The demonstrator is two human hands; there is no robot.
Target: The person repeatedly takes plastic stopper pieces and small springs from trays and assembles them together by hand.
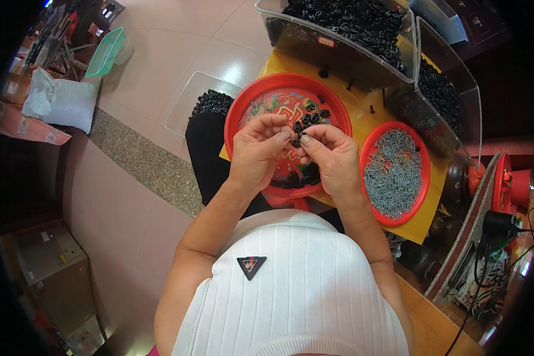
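Note:
Both hands meet over a round red tray [236,98] with a patterned floor. My left hand [256,149] is closed in a pinch, thumb against forefinger; whatever is between its tips is too small to name. Close beside it, my right hand [337,159] pinches a small black plastic piece [297,143]. Several black oval pieces with holes [310,118] lie in the tray just beyond the fingertips. More black pieces [293,178] rest along the tray's near side, partly hidden by my right hand. A few thin screws [256,105] are at the tray's far left.
Right of the tray, a smaller red tray [425,172] holds many grey screws [396,175] on a yellow board [362,110]. Clear bins [338,59] of black parts stand behind. On the floor at left are a clear container [181,113] with black parts and a white sack [77,101].

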